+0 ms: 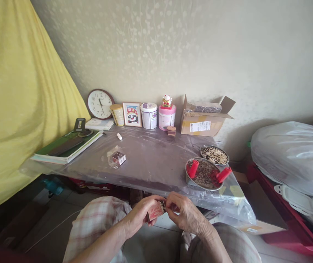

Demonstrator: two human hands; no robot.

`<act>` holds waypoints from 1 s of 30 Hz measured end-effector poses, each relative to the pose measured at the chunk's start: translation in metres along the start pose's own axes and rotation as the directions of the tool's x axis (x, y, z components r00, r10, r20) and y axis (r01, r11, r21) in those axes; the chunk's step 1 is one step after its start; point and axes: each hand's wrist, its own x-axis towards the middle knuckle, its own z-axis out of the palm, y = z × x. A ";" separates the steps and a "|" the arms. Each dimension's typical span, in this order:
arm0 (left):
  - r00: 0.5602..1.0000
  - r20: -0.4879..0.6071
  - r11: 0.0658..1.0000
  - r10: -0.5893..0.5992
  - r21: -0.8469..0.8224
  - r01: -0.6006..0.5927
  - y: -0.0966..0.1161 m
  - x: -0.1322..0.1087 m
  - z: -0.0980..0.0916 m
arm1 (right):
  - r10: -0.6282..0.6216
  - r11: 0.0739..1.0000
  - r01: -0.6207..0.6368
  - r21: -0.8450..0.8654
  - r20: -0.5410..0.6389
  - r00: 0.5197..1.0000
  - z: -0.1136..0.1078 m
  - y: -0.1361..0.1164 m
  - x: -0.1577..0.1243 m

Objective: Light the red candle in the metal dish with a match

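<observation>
Matchbox (pixel 155 212) sits clamped steady in the left hand (pixel 138 218) off the desk's (pixel 151 159) near edge; right hand (pixel 186 215) fingers (pixel 172 199) pinch its matchsticks (pixel 163 204).

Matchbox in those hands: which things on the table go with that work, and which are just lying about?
In use, it seems: matchbox, held by left hand and right hand; dish of matchsticks; round tray with red pieces; wrapped matchboxes.
Lying about: clock; framed picture; white tin; cardboard box; books.
</observation>
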 end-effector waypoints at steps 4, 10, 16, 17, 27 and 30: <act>0.999 -0.033 0.999 0.009 -0.047 -0.011 0.006 -0.002 0.002 | 0.074 0.996 -0.072 0.048 -0.051 0.996 -0.009 0.003 0.000; 0.997 -0.035 0.992 0.065 -0.103 -0.068 0.017 -0.007 0.008 | 0.038 0.987 -0.012 0.162 -0.158 0.987 -0.015 0.006 0.001; 0.987 -0.031 0.980 0.156 -0.123 -0.158 0.019 -0.008 0.011 | 0.140 0.976 -0.090 0.198 -0.258 0.956 -0.010 0.007 0.001; 0.984 -0.040 0.977 0.171 -0.119 -0.174 0.019 -0.009 0.012 | 0.167 0.970 -0.109 0.218 -0.267 0.949 -0.009 0.006 0.001; 0.954 -0.157 0.954 0.255 -0.118 -0.274 0.024 -0.005 0.022 | 0.308 0.714 -0.106 0.692 -0.175 0.935 0.005 0.001 0.003; 0.946 -0.193 0.949 0.260 -0.132 -0.287 0.025 -0.003 0.025 | 0.284 0.622 -0.051 0.781 -0.164 0.945 0.019 0.007 0.005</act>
